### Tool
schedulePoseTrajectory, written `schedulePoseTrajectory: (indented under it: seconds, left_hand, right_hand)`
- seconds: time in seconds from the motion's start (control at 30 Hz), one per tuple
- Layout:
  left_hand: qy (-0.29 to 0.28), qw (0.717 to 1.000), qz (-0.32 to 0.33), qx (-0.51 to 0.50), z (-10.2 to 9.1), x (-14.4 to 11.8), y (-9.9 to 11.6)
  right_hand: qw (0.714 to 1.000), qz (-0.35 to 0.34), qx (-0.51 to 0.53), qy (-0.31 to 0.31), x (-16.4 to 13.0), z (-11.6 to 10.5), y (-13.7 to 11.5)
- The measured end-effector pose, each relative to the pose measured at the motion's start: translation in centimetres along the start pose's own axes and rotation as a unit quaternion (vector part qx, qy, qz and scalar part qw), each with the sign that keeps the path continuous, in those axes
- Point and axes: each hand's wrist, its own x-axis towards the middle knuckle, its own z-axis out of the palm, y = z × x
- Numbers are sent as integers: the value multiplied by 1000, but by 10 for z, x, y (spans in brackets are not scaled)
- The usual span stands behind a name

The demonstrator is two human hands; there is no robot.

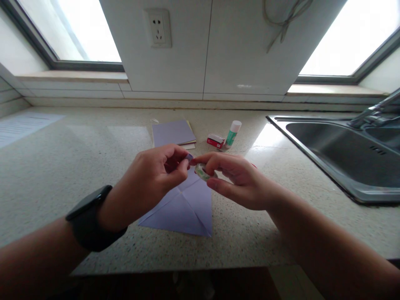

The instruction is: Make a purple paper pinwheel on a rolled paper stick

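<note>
My right hand (237,179) grips a small roll of clear tape (202,171) between thumb and fingers. My left hand (153,179), with a black watch on its wrist, pinches at the roll's edge where the two hands meet; what it pinches is too small to make out. Both hands hover just above a folded lilac paper (184,208) lying flat on the speckled countertop (78,166).
Behind the hands lie a stack of coloured paper sheets (173,132), a small red box (215,141) and a glue stick (233,133). A steel sink (340,154) with a tap fills the right side. A wall socket (158,28) sits above.
</note>
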Motion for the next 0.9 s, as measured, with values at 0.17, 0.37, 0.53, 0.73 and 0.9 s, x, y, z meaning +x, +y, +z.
schedulePoseTrajectory:
  seconds: [0.17, 0.37, 0.53, 0.73, 0.9]
  left_hand:
    - [-19, 995, -32, -90, 0, 3, -2]
    - [-23, 987, -55, -149, -2, 8, 0]
    - [-46, 975, -78, -202, -5, 10, -1]
    - [-72, 961, -74, -255, -6, 10, -6]
    - [-96, 952, -99, -272, -6, 10, -7]
  right_hand:
    - [1000, -2, 13, 5, 0, 0, 0]
    - [1000, -12, 5, 5, 0, -1, 1]
    - [998, -40, -53, 13, 1, -2, -1]
    - [995, -66, -80, 6, 2, -2, -4]
    - [995, -78, -66, -3, 3, -3, -6]
